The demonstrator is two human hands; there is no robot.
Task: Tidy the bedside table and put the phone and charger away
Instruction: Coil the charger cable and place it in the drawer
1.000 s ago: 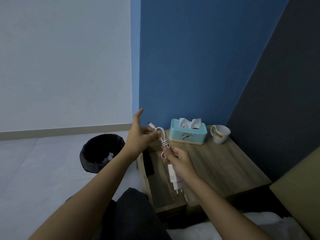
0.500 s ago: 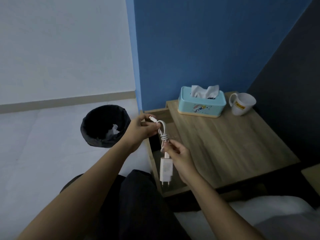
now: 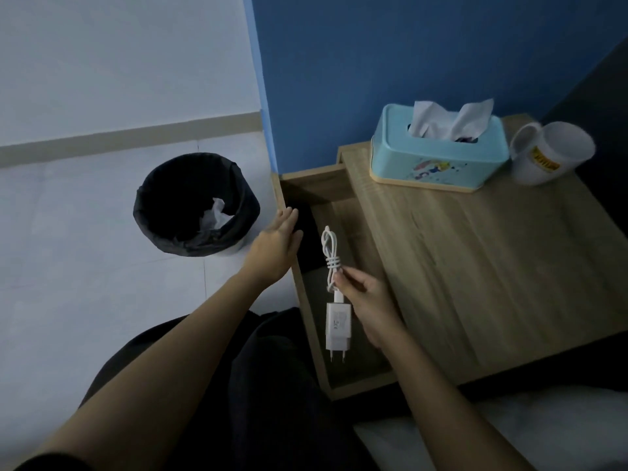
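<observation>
One charger (image 3: 336, 326): white plug brick with its cable (image 3: 329, 253) coiled and wrapped into a bundle, two pins pointing down toward the camera. It hung over the open drawer (image 3: 353, 377), not resting on anything. Right hand (image 3: 365, 300) pinched the cable bundle just above the brick, thumb and fingertips pressed together on it. Left hand (image 3: 277, 246) was flat, fingers spread and holding nothing, at the drawer's left side wall; contact vs. just beside, couldn't tell.

Phone: a dark shape sat at the drawer's far end near the left hand, too dim to confirm.

Containers, counted: one drawer, pulled out to the left of the bedside table (image 3: 492, 266). One teal tissue box (image 3: 438, 154) at the tabletop's back, white tissue sticking out the slot. One white mug (image 3: 550, 154) with a yellow label just right of the box, contents not visible. One black-lined bin (image 3: 195, 203) on the floor, well left of the table, crumpled white paper inside.

Surface: wood-grain top, otherwise bare. Room: pale tiled floor (image 3: 85, 266), white wall left, blue wall behind the table, white bedding bottom right.
</observation>
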